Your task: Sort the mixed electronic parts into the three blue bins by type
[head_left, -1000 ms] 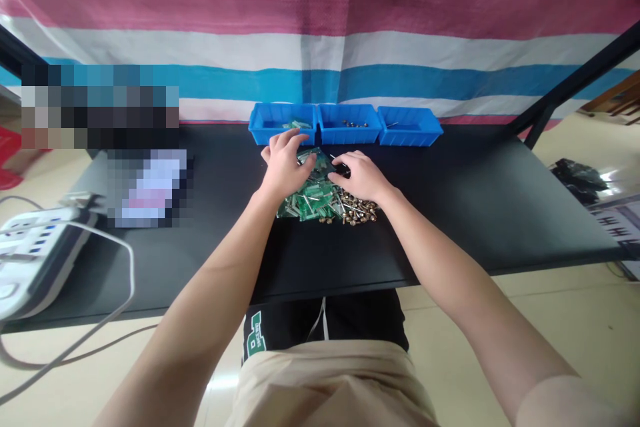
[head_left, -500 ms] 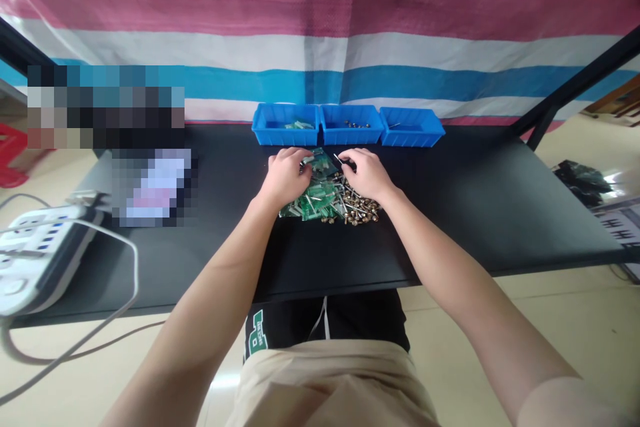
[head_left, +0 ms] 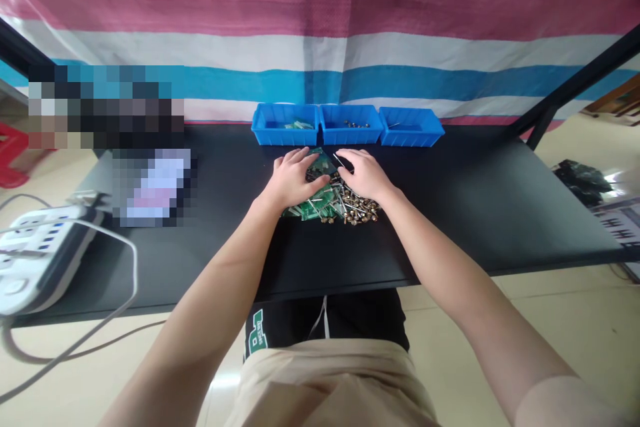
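My left hand (head_left: 295, 178) lies over the left part of a mixed pile, its fingers apart and its thumb stretched to the right across green packets (head_left: 320, 203). Nothing shows in its grasp. At the pile's right side, my right hand (head_left: 363, 172) has its thumb and fingers bent around a thin metal pin (head_left: 339, 159). Brass-coloured headed parts (head_left: 361, 209) lie just below that hand. A dark green piece (head_left: 321, 163) sits between the two hands at the back of the pile.
Three blue bins stand behind the pile: the left (head_left: 285, 136) holds green pieces, the middle (head_left: 353, 137) small brass parts, the right (head_left: 413, 137) a thin pin. A power strip (head_left: 40, 253) with cables and a blurred-out object (head_left: 160, 183) are at the left.
My left hand has opened, its thumb now reaching further right and lower over the packets. My right hand has hardly moved and keeps the thin pin.
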Motion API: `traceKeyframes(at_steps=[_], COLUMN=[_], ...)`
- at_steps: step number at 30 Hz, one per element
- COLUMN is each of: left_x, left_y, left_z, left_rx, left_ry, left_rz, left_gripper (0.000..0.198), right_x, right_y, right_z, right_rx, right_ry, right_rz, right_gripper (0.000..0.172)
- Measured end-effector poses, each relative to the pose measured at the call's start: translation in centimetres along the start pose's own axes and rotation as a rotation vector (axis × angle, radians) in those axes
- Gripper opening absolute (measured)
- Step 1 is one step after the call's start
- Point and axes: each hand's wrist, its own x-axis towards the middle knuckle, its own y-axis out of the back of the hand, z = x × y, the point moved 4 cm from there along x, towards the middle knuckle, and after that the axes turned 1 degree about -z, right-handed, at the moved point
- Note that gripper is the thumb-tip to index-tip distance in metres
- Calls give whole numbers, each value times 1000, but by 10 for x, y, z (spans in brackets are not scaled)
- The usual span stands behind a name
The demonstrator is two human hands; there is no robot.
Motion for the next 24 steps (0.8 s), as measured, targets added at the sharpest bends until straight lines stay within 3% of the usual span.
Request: traceKeyframes(at_steps=[17,24], left_x=[9,7], left_y=[0,3], left_z=[-8,-4], left_rx=[-73,-58], left_ry=[-5,-13], left_rz=[109,143], left_gripper=[26,24], right_x=[-3,-2], right_y=[-1,2], right_z=[0,-5], right_rx=[52,37], right_ry=[-27,14], right_rz=[-54,-75], right_gripper=[40,34])
